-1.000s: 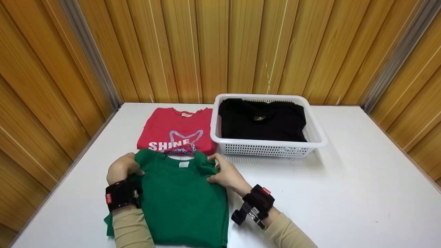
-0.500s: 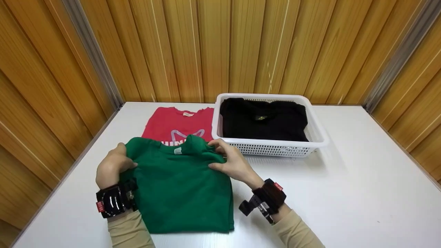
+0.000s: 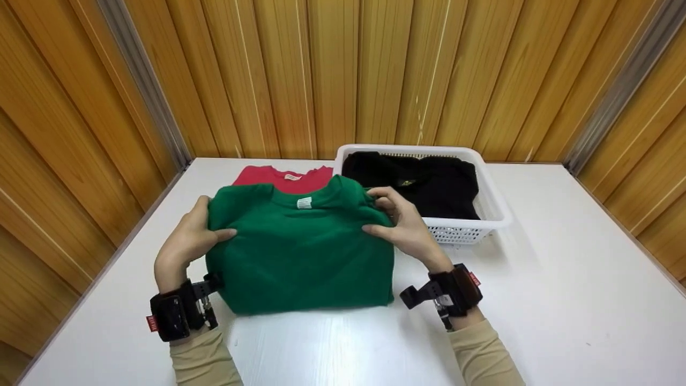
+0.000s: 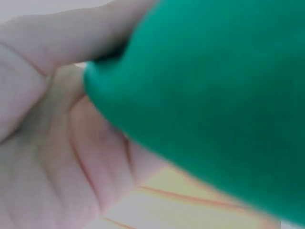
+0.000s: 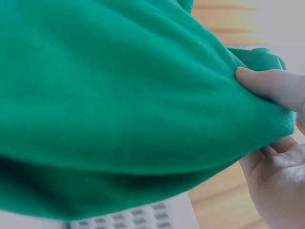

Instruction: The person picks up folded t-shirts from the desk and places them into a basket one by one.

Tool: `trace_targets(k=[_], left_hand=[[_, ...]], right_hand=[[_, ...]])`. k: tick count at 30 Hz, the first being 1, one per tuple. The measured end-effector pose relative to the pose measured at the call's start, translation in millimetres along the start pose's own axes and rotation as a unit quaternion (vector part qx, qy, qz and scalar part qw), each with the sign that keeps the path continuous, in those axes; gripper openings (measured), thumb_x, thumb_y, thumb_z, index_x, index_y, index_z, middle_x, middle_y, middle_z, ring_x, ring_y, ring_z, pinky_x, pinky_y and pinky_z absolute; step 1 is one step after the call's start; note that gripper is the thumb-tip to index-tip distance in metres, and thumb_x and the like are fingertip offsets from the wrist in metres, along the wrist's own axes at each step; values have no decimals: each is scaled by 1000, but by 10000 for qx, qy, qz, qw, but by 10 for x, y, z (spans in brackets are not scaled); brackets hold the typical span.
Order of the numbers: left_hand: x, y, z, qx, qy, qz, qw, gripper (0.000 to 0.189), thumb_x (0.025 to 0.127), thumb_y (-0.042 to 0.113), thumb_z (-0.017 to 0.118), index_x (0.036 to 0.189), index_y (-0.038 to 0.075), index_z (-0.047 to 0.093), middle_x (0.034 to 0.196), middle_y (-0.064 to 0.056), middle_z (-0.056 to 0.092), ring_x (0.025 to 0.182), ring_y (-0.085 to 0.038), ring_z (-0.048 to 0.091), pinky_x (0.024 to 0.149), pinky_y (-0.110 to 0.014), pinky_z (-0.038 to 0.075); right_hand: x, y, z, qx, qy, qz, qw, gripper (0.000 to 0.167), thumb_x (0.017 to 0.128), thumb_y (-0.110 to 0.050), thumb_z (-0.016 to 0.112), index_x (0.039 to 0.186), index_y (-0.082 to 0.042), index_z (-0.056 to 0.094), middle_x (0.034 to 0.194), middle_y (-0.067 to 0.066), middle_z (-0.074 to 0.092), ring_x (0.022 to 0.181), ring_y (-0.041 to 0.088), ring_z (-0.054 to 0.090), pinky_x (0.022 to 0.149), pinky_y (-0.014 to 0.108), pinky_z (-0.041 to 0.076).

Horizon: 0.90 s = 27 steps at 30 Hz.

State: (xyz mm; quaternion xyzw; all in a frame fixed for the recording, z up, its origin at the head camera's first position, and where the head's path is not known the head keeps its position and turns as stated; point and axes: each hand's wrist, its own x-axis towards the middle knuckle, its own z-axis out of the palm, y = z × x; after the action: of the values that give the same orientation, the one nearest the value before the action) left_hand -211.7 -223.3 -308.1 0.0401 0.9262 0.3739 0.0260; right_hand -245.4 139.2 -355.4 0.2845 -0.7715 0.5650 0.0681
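Observation:
A folded green shirt with a white neck label hangs between both hands, lifted over the table. The left hand pinches its left shoulder, thumb in front and fingers behind; in the left wrist view the green cloth lies between thumb and fingers. On the other shoulder the right hand has the same kind of pinch, and the right wrist view shows its thumb pressing the cloth. Behind the green shirt, a folded red shirt is mostly covered, only its collar area showing.
A white plastic basket with a folded black shirt inside stands at the back, just beyond the right hand. The white table ends at wood-look panel walls on the back and sides.
Both hands have raised the green shirt from the table and carried it forward and to the right. It now covers most of the red shirt and overlaps the basket's left corner in view.

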Motion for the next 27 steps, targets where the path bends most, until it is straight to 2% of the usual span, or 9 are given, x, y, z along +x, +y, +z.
trace_targets(k=[8, 17, 21, 27], left_hand=[[152, 218, 174, -582, 258, 572, 9963, 58, 90, 10, 64, 133, -3, 27, 136, -28, 44, 123, -44, 44, 105, -61, 36], [307, 435, 431, -905, 727, 1498, 9819, 58, 84, 8, 70, 129, 1, 34, 136, -21, 50, 124, -39, 51, 103, -56, 40], [344, 527, 516, -963, 813, 1718, 9770, 59, 82, 8, 71, 129, 3, 36, 135, -18, 54, 123, -35, 53, 102, -53, 43], [405, 660, 676, -984, 736, 1926, 9736, 60, 81, 8, 73, 128, 4, 38, 132, -16, 55, 121, -34, 54, 101, -51, 45]], right_hand=[[-67, -22, -351, -66, 543, 14, 9985, 54, 77, 4, 73, 125, -6, 51, 106, 11, 65, 97, 14, 62, 88, 22, 49], [-215, -67, -726, -203, 1166, 64, 9930, 58, 76, 12, 69, 128, 0, 47, 104, -11, 66, 102, 9, 60, 89, 19, 48], [-286, -101, -852, -308, 1355, 86, 9903, 58, 77, 11, 69, 129, 0, 46, 105, -14, 66, 103, 8, 60, 90, 17, 47], [-404, -154, -1036, -533, 1518, 186, 9868, 57, 79, 7, 70, 129, -6, 47, 107, -14, 66, 103, 6, 60, 90, 15, 46]])
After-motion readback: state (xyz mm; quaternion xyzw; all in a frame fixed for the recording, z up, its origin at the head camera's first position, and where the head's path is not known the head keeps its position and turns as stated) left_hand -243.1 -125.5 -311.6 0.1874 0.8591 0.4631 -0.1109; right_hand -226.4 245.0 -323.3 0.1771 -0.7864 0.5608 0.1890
